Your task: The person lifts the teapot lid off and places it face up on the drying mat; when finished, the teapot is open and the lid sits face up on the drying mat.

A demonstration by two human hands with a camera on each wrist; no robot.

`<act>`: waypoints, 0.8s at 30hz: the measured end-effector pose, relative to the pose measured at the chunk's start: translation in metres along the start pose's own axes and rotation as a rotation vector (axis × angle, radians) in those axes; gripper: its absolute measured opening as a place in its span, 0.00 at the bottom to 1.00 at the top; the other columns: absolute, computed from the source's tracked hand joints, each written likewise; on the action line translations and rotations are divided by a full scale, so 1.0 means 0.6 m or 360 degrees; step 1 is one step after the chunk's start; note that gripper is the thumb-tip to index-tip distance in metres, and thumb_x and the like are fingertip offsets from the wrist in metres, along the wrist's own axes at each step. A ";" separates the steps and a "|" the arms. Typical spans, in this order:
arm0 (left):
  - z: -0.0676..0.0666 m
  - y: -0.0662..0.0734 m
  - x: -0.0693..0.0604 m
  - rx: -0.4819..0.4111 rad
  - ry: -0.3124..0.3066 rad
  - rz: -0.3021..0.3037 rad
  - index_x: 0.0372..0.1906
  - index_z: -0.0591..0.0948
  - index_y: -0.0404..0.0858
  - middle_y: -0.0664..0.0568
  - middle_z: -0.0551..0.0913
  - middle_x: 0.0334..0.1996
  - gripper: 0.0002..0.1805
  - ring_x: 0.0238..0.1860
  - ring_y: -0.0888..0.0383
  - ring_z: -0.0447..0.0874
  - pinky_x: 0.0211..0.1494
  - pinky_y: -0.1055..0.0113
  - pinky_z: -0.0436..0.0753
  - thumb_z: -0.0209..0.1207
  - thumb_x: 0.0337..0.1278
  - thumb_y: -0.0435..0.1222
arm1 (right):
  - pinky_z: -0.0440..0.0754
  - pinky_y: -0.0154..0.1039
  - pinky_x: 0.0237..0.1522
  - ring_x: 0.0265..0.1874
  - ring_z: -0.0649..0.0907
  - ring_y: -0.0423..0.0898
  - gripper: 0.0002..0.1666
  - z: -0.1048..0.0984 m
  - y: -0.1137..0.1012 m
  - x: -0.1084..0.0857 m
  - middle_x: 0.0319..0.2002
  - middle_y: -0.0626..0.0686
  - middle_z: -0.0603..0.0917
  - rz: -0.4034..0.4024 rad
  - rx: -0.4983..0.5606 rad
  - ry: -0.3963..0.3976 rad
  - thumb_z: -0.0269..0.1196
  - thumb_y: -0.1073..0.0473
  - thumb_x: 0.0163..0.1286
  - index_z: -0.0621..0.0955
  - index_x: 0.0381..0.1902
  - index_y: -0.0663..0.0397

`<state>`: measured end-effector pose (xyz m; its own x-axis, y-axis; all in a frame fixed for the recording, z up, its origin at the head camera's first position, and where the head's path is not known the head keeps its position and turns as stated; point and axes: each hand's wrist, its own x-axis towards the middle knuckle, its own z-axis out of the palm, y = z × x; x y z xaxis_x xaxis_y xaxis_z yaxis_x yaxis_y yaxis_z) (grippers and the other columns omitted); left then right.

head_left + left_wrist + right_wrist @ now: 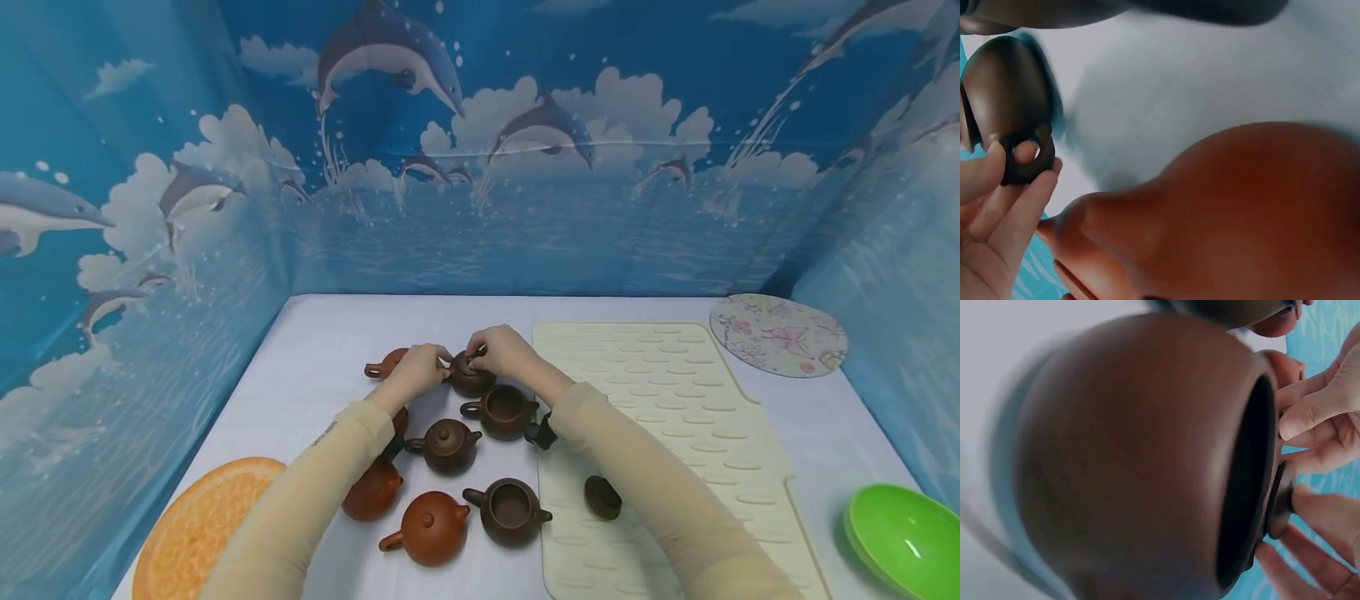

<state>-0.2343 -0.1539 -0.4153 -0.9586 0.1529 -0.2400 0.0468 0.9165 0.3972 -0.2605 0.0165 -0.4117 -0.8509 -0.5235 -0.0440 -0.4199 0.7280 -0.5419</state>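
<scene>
Here, four dark teapots [471, 383]; left fingers [427, 362], right fingers [491, 342] hold one.

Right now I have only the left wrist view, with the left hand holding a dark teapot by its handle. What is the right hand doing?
Observer: The right hand grips the lid of that dark teapot.
Operator: Do any other teapots stand open?
Observer: Yes, two more dark ones: the far open pot, close to the held one, and the near open pot, closer to the wearer.
Operator: Is anything lying on the right, beyond the pots?
Observer: A small dark piece, perhaps a lid, lies on the cream mat beside the right sleeve.
</scene>
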 end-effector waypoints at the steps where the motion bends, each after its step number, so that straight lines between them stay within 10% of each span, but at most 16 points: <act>1: 0.000 0.000 0.001 0.0001 0.0006 0.0000 0.54 0.82 0.36 0.45 0.87 0.42 0.15 0.41 0.54 0.84 0.45 0.62 0.82 0.61 0.65 0.33 | 0.83 0.42 0.48 0.46 0.85 0.49 0.07 -0.001 0.001 -0.001 0.43 0.52 0.89 -0.0009 0.0007 0.0011 0.67 0.62 0.65 0.87 0.41 0.54; 7: 0.003 0.002 0.008 0.0018 0.0030 -0.0024 0.55 0.83 0.37 0.45 0.87 0.43 0.15 0.41 0.54 0.84 0.46 0.61 0.82 0.60 0.65 0.32 | 0.84 0.44 0.47 0.45 0.86 0.50 0.11 -0.020 0.035 -0.016 0.46 0.55 0.87 0.0023 0.0337 0.0088 0.63 0.59 0.68 0.84 0.46 0.55; 14: -0.001 0.009 0.006 0.0047 0.0034 -0.0014 0.53 0.84 0.35 0.45 0.87 0.39 0.14 0.38 0.54 0.82 0.42 0.63 0.81 0.61 0.63 0.31 | 0.82 0.47 0.56 0.49 0.84 0.50 0.19 -0.069 0.132 -0.079 0.58 0.69 0.76 0.0250 0.1333 -0.0059 0.53 0.65 0.72 0.74 0.57 0.72; 24: 0.003 0.004 0.002 0.0104 0.0046 0.0016 0.54 0.83 0.35 0.44 0.87 0.41 0.15 0.41 0.52 0.83 0.47 0.60 0.82 0.60 0.64 0.31 | 0.76 0.43 0.63 0.48 0.87 0.46 0.28 -0.059 0.236 -0.170 0.50 0.56 0.81 0.0432 0.2067 -0.0160 0.40 0.67 0.79 0.53 0.71 0.77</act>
<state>-0.2346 -0.1508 -0.4161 -0.9657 0.1524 -0.2102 0.0737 0.9372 0.3408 -0.2442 0.1885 -0.4544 -0.8086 -0.5009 -0.3086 0.4106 -0.1048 -0.9058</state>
